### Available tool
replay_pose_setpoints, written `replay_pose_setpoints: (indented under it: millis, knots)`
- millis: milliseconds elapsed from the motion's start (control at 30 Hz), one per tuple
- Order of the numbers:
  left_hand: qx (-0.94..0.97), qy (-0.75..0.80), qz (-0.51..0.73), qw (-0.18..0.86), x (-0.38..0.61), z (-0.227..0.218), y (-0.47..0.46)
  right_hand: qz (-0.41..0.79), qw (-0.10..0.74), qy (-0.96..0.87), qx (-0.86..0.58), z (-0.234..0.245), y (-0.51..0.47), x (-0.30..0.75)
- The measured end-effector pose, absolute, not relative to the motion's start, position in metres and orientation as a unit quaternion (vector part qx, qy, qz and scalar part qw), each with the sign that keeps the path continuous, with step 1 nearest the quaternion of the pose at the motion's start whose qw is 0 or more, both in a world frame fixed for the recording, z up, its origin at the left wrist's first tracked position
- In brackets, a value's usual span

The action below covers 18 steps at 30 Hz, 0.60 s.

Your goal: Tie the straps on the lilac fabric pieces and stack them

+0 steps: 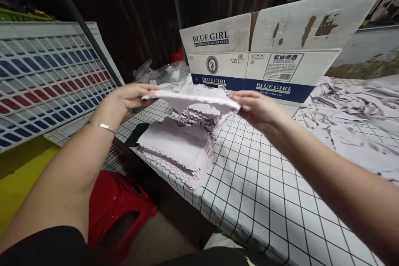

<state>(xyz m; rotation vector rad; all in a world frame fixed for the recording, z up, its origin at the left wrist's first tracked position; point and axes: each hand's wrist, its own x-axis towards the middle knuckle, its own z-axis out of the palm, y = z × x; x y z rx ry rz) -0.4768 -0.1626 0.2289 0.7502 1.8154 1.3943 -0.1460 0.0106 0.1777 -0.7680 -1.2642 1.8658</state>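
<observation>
A pale pinkish-white fabric piece [193,99] is stretched level between my two hands, above the table. My left hand [135,94] pinches its left end. At the other end, my right hand [254,108] grips the corner between thumb and fingers. Below it lies a stack of similar fabric pieces [177,143] with zigzag-cut edges, near the table's left edge. Just behind that stack, more pale fabric pieces [202,112] are piled, partly hidden by the held one. A dark green flat item [137,133] sticks out beside the stack on the left.
The table wears a white cloth with black grid lines [249,174]. An open Blue Girl beer carton [218,62] stands at the back. Loose pale fabric [358,112] is heaped at right. A red plastic stool [115,203] and a white plastic crate [52,33] are on the left.
</observation>
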Motion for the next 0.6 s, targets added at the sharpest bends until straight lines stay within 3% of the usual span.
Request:
replay_pose_setpoints:
  millis: [200,333,433,600]
  knots:
    - [0.221,0.777,0.434,0.399,-0.532,0.133,-0.205,0.766,0.229,-0.511,-0.316,0.075,-0.044,-0.194]
    - [0.244,0.795,0.402,0.384,-0.539,0.095,-0.225,0.712,0.186,-0.598,-0.317,0.037,-0.073,-0.199]
    - [0.291,0.847,0.332,0.297,-0.537,0.088,-0.232,0.559,0.190,-0.764,-0.260,0.028,-0.078,-0.198]
    - [0.389,0.894,0.211,0.074,-0.499,0.076,-0.216,0.182,0.213,-0.960,0.006,0.020,-0.089,-0.195]
